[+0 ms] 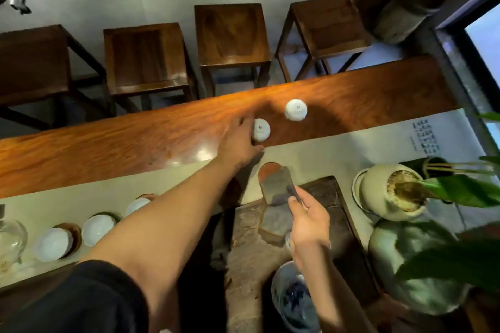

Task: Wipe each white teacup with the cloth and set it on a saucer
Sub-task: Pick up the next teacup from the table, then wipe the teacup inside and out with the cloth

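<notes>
Fingers of the left hand (238,143) are spread beside an upturned teacup (261,130); the cloth (278,189) is pinched by the right hand (308,222).

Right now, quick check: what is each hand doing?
Left hand: reaching, fingers at the upside-down white teacup; firm grip cannot be told.
Right hand: holds the grey folded cloth.

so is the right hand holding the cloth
Yes, the right hand pinches the grey cloth above the dark tray.
</notes>
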